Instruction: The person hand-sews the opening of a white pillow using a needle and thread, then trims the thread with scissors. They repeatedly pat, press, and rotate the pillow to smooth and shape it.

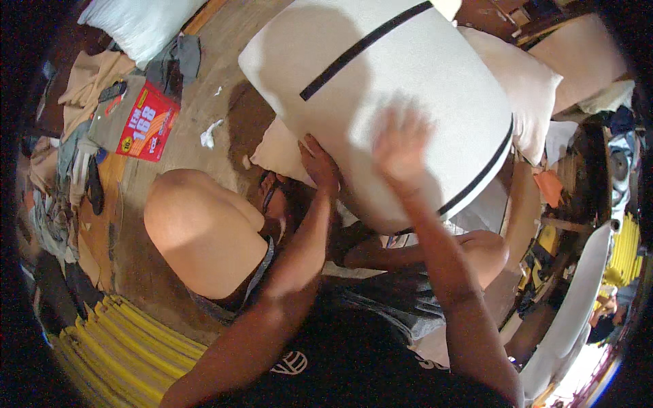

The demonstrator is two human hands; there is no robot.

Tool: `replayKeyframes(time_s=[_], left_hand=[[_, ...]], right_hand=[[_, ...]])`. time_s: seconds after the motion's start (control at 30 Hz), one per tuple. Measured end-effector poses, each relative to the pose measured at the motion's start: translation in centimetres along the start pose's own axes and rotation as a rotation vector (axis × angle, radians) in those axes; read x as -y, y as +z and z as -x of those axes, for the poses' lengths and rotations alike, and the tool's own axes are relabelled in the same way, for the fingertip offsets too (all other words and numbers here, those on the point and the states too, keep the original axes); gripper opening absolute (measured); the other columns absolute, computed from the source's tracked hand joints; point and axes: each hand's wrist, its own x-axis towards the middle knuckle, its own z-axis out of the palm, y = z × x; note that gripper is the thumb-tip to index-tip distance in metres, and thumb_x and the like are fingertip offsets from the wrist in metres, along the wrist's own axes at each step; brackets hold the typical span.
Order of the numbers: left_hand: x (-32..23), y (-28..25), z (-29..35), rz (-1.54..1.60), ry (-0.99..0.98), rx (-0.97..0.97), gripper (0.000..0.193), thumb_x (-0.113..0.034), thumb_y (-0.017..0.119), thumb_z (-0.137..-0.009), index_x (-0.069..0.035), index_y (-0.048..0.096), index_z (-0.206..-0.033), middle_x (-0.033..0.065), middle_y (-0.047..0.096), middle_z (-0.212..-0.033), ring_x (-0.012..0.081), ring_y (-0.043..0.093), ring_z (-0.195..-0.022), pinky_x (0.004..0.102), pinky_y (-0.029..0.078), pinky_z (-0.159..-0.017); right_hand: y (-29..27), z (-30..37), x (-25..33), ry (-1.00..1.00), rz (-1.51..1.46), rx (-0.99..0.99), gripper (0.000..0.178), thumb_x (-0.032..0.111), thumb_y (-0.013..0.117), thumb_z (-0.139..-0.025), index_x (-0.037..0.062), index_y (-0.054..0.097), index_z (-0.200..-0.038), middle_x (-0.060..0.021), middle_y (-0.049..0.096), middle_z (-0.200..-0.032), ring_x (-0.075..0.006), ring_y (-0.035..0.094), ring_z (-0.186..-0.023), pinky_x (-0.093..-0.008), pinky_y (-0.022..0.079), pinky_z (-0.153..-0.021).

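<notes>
A big white padded cushion (422, 81) with black strips (367, 49) across it stands tilted in front of my legs. My left hand (320, 163) rests against its near left side, fingers stretched along the fabric. Over the cushion's broad face is my right hand (403, 146), spread and blurred by motion; whether it touches the fabric I cannot tell. A smaller cream cushion (279, 151) shows beside my left hand, partly hidden by the white one.
A red printed packet (149, 121) lies on the wooden floor (204, 61) to the left, near crumpled cloths (95, 78). A pale pillow (146, 27) sits far left. More cushions (520, 88) crowd the right. Yellow ridged material (129, 340) lies at the lower left.
</notes>
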Motion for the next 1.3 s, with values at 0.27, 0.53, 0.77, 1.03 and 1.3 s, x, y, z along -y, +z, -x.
replayKeyframes(time_s=[0.27, 0.53, 0.77, 1.03, 1.3], left_hand=[[-1.5, -0.5, -2.1, 0.212, -0.087, 0.219, 0.074, -0.059, 0.037, -0.107, -0.004, 0.037, -0.156, 0.0176, 0.045, -0.156, 0.0349, 0.05, -0.136, 0.0438, 0.042, -0.112], [-3.0, 0.8, 0.1, -0.07, 0.099, 0.178, 0.065, -0.052, 0.035, -0.109, -0.004, 0.042, -0.152, 0.0178, 0.048, -0.153, 0.0335, 0.056, -0.129, 0.0491, 0.047, -0.107], [-3.4, 0.6, -2.1, 0.044, 0.105, 0.118, 0.075, -0.054, 0.039, -0.107, 0.002, 0.031, -0.157, 0.0259, 0.042, -0.155, 0.0406, 0.051, -0.135, 0.0507, 0.042, -0.113], [-5.7, 2.0, 1.8, -0.221, 0.439, 0.132, 0.093, -0.052, 0.056, -0.103, 0.004, 0.011, -0.162, 0.033, 0.028, -0.16, 0.0426, 0.045, -0.14, 0.0482, 0.037, -0.118], [-5.7, 2.4, 1.2, -0.198, 0.481, 0.15, 0.094, -0.041, 0.06, -0.104, 0.007, 0.003, -0.161, 0.0325, 0.032, -0.158, 0.0405, 0.046, -0.139, 0.0465, 0.04, -0.116]], right_hand=[[-5.1, 9.1, 5.2, -0.405, -0.592, 0.57, 0.045, 0.03, 0.061, -0.095, 0.0115, 0.061, -0.136, -0.0117, 0.061, -0.141, -0.038, 0.041, -0.145, -0.0667, 0.024, -0.12], [-6.2, 2.1, -5.1, 0.426, -0.274, -0.154, 0.052, 0.029, 0.064, -0.096, 0.0067, 0.056, -0.143, -0.0205, 0.052, -0.149, -0.0451, 0.043, -0.141, -0.0635, 0.027, -0.118], [-3.4, 10.3, 5.8, 0.197, -0.528, 0.081, 0.062, 0.031, 0.071, -0.089, 0.0119, 0.056, -0.145, -0.0164, 0.042, -0.159, -0.0452, 0.03, -0.15, -0.069, 0.019, -0.12], [-7.6, 2.3, -8.6, 0.438, -0.783, -0.258, 0.058, 0.037, 0.072, -0.093, -0.0037, 0.06, -0.133, -0.0281, 0.061, -0.134, -0.044, 0.058, -0.125, -0.053, 0.043, -0.11], [-3.9, 2.1, -9.3, 0.453, -0.423, -0.156, 0.069, 0.035, 0.068, -0.094, 0.0079, 0.044, -0.153, -0.0228, 0.037, -0.161, -0.0478, 0.026, -0.151, -0.0643, 0.02, -0.122]])
